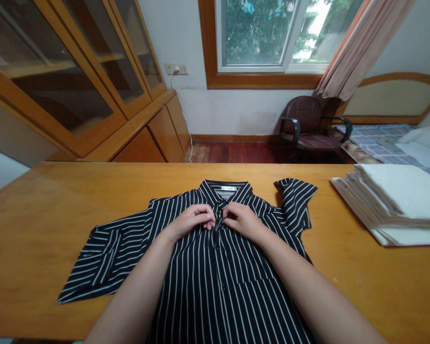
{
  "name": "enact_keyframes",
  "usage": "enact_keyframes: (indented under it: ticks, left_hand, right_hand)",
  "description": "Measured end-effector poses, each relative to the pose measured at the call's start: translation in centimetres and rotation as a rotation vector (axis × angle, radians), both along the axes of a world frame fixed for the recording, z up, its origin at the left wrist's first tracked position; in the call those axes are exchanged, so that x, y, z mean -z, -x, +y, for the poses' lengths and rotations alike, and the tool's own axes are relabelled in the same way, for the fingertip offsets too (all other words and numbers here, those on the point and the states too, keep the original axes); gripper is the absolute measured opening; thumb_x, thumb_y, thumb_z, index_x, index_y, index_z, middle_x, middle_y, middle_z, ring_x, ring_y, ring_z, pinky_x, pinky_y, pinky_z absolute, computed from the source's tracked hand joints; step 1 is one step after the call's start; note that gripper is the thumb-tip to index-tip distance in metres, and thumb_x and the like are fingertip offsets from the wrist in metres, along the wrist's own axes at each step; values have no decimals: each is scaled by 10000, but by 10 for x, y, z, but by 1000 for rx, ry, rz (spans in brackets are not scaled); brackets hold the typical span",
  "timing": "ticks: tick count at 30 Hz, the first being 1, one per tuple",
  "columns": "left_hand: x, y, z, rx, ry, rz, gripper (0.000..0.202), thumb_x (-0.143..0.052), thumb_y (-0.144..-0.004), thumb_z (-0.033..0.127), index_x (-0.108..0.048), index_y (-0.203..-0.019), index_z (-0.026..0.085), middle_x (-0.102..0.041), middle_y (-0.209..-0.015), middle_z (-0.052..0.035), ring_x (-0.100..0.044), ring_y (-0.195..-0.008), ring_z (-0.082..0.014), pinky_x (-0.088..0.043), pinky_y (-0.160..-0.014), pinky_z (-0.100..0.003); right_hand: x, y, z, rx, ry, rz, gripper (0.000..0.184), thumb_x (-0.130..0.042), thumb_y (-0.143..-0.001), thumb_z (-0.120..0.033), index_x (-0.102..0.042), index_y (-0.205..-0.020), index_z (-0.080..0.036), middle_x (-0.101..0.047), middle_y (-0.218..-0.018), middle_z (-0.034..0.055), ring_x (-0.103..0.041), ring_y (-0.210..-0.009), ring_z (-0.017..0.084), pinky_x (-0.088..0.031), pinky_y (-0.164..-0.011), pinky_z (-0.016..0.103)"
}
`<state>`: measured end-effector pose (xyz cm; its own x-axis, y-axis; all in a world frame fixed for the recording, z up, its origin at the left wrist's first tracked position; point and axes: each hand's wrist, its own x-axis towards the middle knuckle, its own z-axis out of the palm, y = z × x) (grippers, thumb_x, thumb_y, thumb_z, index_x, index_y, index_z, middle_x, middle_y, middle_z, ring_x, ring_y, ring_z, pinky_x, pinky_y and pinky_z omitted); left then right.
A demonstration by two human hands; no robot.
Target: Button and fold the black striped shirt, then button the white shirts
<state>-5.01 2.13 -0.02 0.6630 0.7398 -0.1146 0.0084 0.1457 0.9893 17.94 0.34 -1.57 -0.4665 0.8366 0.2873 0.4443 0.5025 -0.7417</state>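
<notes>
A black shirt with white stripes (pixel 208 282) lies front side up on the wooden table (pixel 39 224), collar toward the far edge, short sleeves spread to either side. My left hand (pixel 191 220) and my right hand (pixel 241 220) meet at the button placket just below the collar. Both hands are closed in a pinch on the shirt's front edges near the top button. The right sleeve (pixel 295 200) is bunched and folded upward. The left sleeve (pixel 103 258) lies flat.
A stack of folded white cloths (pixel 397 205) sits on the table at the right. Behind the table are a wooden glass-door cabinet (pixel 75 81), a brown office chair (pixel 308 126), a window with a curtain and a bed at the far right.
</notes>
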Motion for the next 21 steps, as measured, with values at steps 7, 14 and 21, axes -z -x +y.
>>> enact_keyframes:
  ticks: [7, 14, 21]
  left_hand:
    - [3, 0, 1, -26, -29, 28, 238, -683, -865, 364, -672, -901, 129, -686, -814, -47, -610, -696, -123, -472, -660, -241]
    - [-2, -1, 1, -37, -138, 133, 215, -647, -880, 344, -674, -966, 148, -666, -880, -42, -623, -766, -145, -506, -710, -275]
    - [-4, -5, 1, -21, -565, 318, 165, -597, -919, 261, -724, -1010, 209, -661, -1068, -55, -629, -1010, -198, -500, -945, -373]
  right_hand:
    - [-4, -2, -1, 49, -12, 59, 150, -637, -802, -59, -608, -820, -206, -591, -814, -13, -572, -766, 143, -441, -717, 251]
    - [-2, -3, 1, 98, 17, 176, 130, -615, -781, -82, -614, -817, -207, -602, -805, -18, -568, -741, 139, -435, -702, 252]
    - [-4, -4, 1, 145, 36, 254, 122, -600, -781, -94, -619, -815, -210, -607, -806, -14, -574, -745, 147, -442, -708, 266]
